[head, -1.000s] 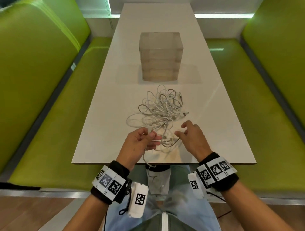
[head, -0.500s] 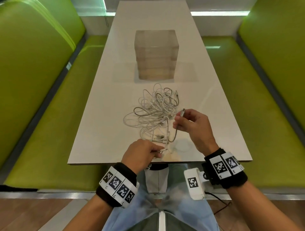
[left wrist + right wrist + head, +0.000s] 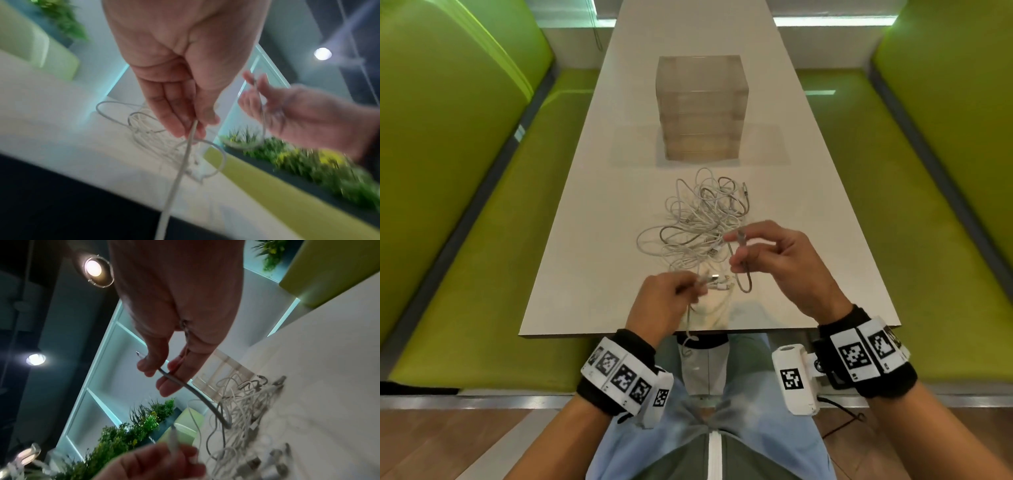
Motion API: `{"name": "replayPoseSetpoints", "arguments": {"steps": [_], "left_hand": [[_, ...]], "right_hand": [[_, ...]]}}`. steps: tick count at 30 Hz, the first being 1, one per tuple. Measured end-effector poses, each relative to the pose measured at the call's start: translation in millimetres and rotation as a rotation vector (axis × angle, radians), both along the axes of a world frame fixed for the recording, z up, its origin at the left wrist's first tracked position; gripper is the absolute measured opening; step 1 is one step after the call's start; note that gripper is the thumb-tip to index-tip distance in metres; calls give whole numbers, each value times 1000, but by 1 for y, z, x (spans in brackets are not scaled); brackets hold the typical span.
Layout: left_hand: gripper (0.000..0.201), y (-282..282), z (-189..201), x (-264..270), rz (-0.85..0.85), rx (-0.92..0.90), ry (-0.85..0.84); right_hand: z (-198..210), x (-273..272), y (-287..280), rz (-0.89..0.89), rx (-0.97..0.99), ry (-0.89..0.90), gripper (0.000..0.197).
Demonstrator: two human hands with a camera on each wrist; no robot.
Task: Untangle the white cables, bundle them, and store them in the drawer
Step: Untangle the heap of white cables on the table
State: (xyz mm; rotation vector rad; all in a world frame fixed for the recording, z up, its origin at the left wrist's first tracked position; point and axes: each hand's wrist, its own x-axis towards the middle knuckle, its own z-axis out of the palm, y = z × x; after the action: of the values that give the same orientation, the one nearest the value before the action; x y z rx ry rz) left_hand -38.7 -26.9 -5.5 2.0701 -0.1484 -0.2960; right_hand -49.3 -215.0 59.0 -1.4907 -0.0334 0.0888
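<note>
A tangle of white cables [image 3: 698, 222] lies on the white table [image 3: 585, 260], in front of a clear drawer unit [image 3: 702, 109]. My right hand [image 3: 739, 250] is raised over the tangle's near right side and pinches a grey cable [image 3: 185, 384] just below its plug, with a loop hanging down. My left hand [image 3: 688, 289] sits near the table's front edge and pinches a white cable [image 3: 185, 155] near its plug end; that cable trails off the edge toward my lap. Several loose plug ends [image 3: 722, 282] lie between the hands.
Green padded benches [image 3: 465, 240] run along both sides of the long table. The drawer unit stands mid-table with its drawers closed. Bare tabletop [image 3: 808, 240] stretches to the right of the tangle, and more beyond the unit.
My right hand rose from the near edge to the tangle's right side and took hold of the grey cable end. My left hand drew back toward the edge, still holding its cable.
</note>
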Motion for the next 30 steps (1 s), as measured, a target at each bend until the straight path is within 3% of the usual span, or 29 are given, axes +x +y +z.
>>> {"name": "replayPoseSetpoints", "arguments": {"steps": [3,6,14,17,22,26,30], "left_hand": [[15,6,19,1,223,-472,66],[12,0,35,-2,193,-698,167],[35,7,31,-2,131,-783,303],[29,8,31,-1,132,-778,315],[18,18,38,3,212,-936,202],[16,15,43,1,233,-1103,187],[24,10,46,1,282,-1147,176]], "right_hand": [[-9,-5,10,81,-11,64,27],[-16,-6,24,2,55,107,24],[-16,4,41,-13,103,154,39],[-16,6,42,47,79,166,37],[-21,5,40,290,-125,122,12],[-24,9,44,357,-201,38,13],[-24,13,56,347,-262,94,28]]}}
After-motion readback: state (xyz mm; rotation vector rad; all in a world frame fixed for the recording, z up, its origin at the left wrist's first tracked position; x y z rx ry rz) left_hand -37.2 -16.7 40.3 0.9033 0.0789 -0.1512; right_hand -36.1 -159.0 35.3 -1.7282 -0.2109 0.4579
